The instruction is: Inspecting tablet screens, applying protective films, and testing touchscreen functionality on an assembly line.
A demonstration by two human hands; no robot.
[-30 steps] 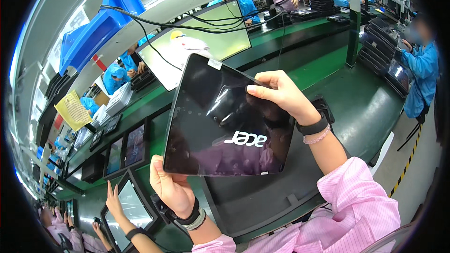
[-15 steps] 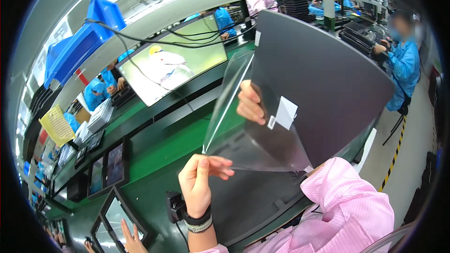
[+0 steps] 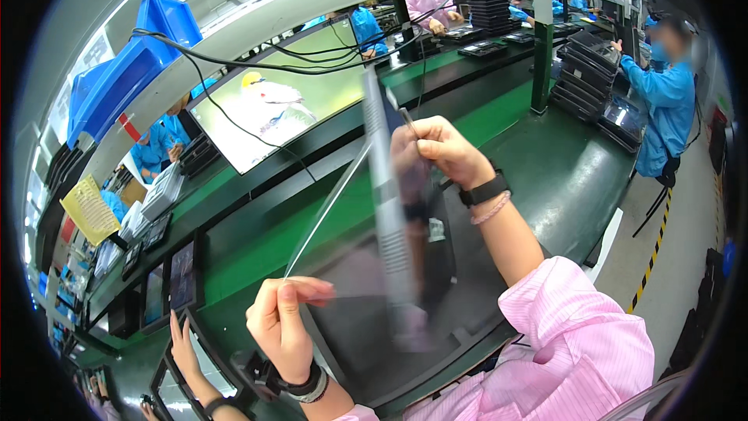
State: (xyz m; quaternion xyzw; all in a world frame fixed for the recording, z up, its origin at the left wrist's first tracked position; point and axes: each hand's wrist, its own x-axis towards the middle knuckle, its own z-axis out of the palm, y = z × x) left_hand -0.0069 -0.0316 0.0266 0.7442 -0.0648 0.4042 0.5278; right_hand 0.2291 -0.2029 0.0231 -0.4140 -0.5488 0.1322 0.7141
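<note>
A thin dark panel [image 3: 385,195], smeared by motion, stands nearly edge-on in mid-air in front of me. My right hand [image 3: 448,152] is closed, fingers pinched at the panel's upper right part; the exact grip is blurred. A clear plastic film [image 3: 323,222] stretches leftward from the panel. Its lower left corner is pinched in my left hand [image 3: 284,323], thumb against the fingers. Below both hands a large dark flat housing [image 3: 467,288] lies on the green bench [image 3: 569,164].
Ahead stands a lit screen [image 3: 273,109] under a shelf with blue bins [image 3: 144,58] and hanging cables. Another person's hand [image 3: 187,351] touches a framed panel at lower left. Stacked black units [image 3: 584,70] and a person in blue [image 3: 666,101] are at the right.
The panel has swung from showing its broad dark face to nearly edge-on, moving left. My right hand has come into full view. My left hand has moved left and down with the film.
</note>
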